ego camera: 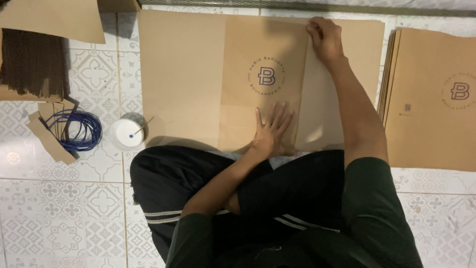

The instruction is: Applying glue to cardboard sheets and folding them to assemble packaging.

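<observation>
A large brown paper sheet (183, 74) lies on the tiled floor in front of my crossed legs, with a flap (263, 49) folded over its middle that carries a round printed emblem. My left hand (271, 130) presses flat on the near part of that flap, fingers spread. My right hand (325, 38) reaches to the far edge and pinches the flap's upper right corner. A paler inner strip (317, 109) shows to the right of the flap.
A stack of brown paper sheets (431, 99) lies at the right. At the left sit a small white cup of glue with a stick (127, 133), a coil of blue cord (79, 130), cardboard strips (47, 139) and more brown paper (49, 17).
</observation>
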